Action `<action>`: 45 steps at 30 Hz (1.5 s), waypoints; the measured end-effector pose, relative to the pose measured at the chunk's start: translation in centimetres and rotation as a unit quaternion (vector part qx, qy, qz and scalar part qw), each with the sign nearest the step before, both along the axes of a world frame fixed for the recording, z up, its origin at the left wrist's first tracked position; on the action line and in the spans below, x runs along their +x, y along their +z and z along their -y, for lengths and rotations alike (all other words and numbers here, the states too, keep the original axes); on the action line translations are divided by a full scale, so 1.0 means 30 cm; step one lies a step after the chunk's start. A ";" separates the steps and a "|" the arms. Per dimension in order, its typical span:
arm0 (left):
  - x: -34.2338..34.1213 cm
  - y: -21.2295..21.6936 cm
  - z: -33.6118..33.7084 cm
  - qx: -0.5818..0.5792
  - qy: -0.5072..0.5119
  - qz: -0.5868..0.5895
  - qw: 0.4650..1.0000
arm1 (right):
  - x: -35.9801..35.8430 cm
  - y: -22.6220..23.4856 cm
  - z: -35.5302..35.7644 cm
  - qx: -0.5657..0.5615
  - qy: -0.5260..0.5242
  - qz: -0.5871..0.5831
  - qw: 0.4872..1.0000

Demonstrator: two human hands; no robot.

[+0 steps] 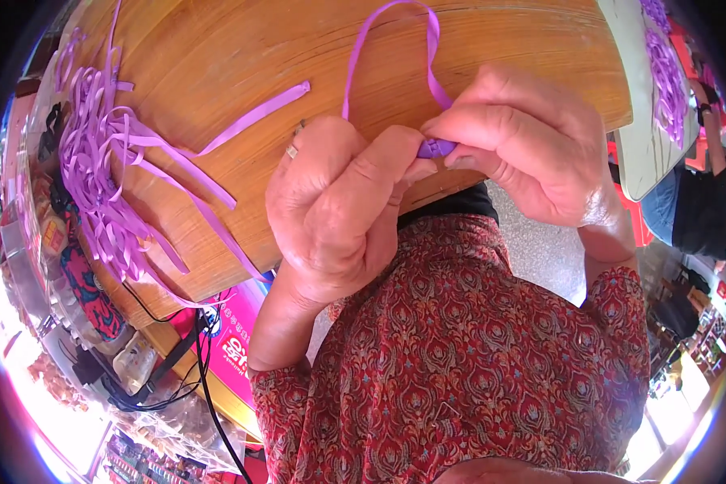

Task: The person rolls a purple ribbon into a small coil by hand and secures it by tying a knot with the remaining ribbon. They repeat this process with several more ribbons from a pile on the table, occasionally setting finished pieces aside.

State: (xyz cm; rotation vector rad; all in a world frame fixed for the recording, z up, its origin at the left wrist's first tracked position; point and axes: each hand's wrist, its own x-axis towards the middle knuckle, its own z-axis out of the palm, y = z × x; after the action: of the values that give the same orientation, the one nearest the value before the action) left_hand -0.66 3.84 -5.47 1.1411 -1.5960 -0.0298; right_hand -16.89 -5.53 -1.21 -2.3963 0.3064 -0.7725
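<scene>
Nearest to me is my own red patterned blouse [452,363], filling the lower middle of the view, with both forearms rising out of its sleeves. Above it my left hand [335,214] and right hand [524,145] meet over the near edge of the round wooden table [218,64]. Both are pinched narrow on a small folded purple ribbon piece [436,148], left thumb pressing from one side, right fingertips closing on it from the other. Most of that piece is buried between the fingers, so I cannot make out its shape.

From the pinch a thin purple ribbon loop [395,32] arcs up over the tabletop and returns behind my right fingers; its top nearly reaches the upper frame edge. The wood between the hands and the far rim lies bare. Well to the left, a heap of loose purple ribbon strips [101,169] spills over the table's edge. At far right another pale table [633,153] is cut off.
</scene>
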 end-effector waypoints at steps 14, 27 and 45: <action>0.014 -0.027 0.006 -0.069 -0.031 0.109 0.991 | -0.010 0.033 0.022 0.320 0.081 -0.120 0.936; 0.008 0.018 0.018 0.074 0.001 -0.060 0.995 | 0.024 0.034 0.037 0.545 -0.008 -0.116 0.830; 0.011 0.029 0.004 0.122 -0.008 -0.145 0.982 | 0.015 0.000 0.058 0.092 0.016 0.008 0.996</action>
State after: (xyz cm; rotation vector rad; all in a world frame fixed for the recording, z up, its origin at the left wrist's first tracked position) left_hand -0.34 3.72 -4.60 1.2481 -1.3667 -0.3958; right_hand -16.43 -7.26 -1.20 -2.2167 0.3169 -0.7177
